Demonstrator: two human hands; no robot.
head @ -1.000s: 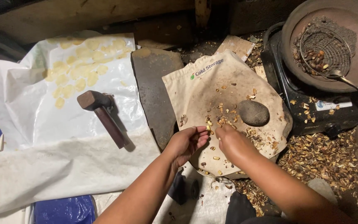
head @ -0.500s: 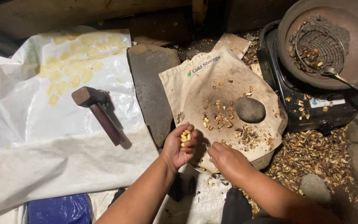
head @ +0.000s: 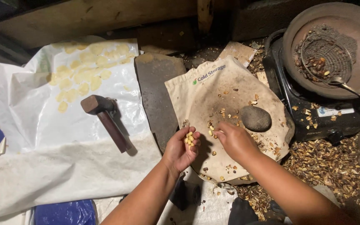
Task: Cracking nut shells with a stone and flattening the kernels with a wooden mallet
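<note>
Nearest, pale shelled kernels (head: pixel 189 138) are being cupped in the left hand (head: pixel 180 151), fingers curled around them. A kernel is being pinched at the right hand's (head: pixel 233 141) fingertips over the beige cloth bag (head: pixel 213 89), where kernels, husks and a round stone (head: pixel 255 118) are lying. Farther right, roasted nuts are being held in a wire skimmer (head: pixel 326 56) inside a dark pan (head: pixel 357 25).
</note>
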